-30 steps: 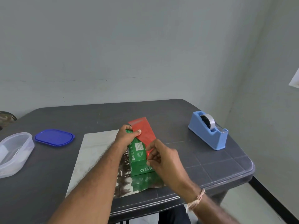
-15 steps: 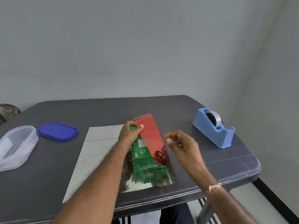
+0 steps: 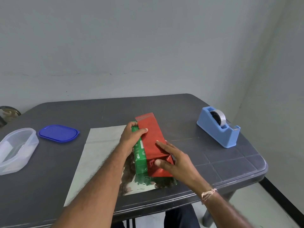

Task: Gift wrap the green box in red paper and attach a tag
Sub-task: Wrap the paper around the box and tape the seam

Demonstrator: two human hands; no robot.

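The green box [image 3: 140, 157] lies lengthwise in the middle of the dark table, on the shiny silver underside of the wrapping sheet [image 3: 98, 155]. A red flap of the paper [image 3: 152, 137] is folded over the box's right half. My left hand [image 3: 131, 137] grips the far end of the box, thumb pinning the red flap's edge. My right hand [image 3: 172, 159] lies flat on the red paper at the near end, fingers spread and pressing it down onto the box. No tag is in view.
A blue tape dispenser [image 3: 219, 127] stands at the table's right side. A blue lid [image 3: 58, 133] and a clear plastic container [image 3: 15, 149] sit at the left. The table's front edge [image 3: 181, 199] runs just below the sheet.
My right hand, lifted off to the right half a second ago, has come back down onto the red flap. The flap now lies flatter over the box. My left hand has stayed put.
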